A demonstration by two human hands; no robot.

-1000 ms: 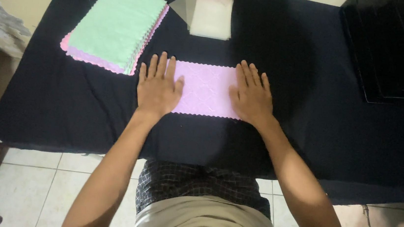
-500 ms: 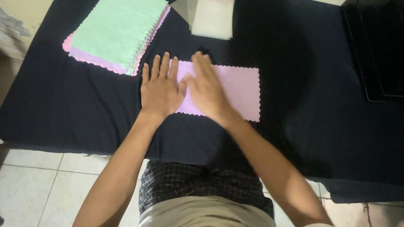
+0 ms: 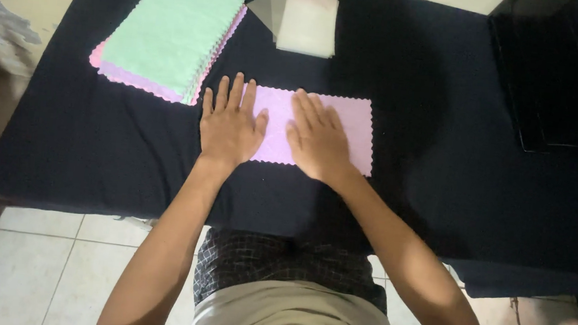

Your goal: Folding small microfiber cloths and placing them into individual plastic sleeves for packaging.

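I see pink cloth point(image 3: 356, 130) flat on black-covered table point(image 3: 444, 163), near front edge. Left hand point(image 3: 230, 125) fingers spread, flat on cloth's left end. Right hand point(image 3: 316, 137) flat mid-cloth, fingers nearly together, gripping nothing.

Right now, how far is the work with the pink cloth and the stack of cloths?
Done: one pink cloth lies flat on the black table cover, apart from the stack of cloths.
In hand: the left hand and right hand press flat on the cloth, side by side.
Left: judging from this, the cloth is not yet folded, the clear bags lie untouched, and the stack waits.
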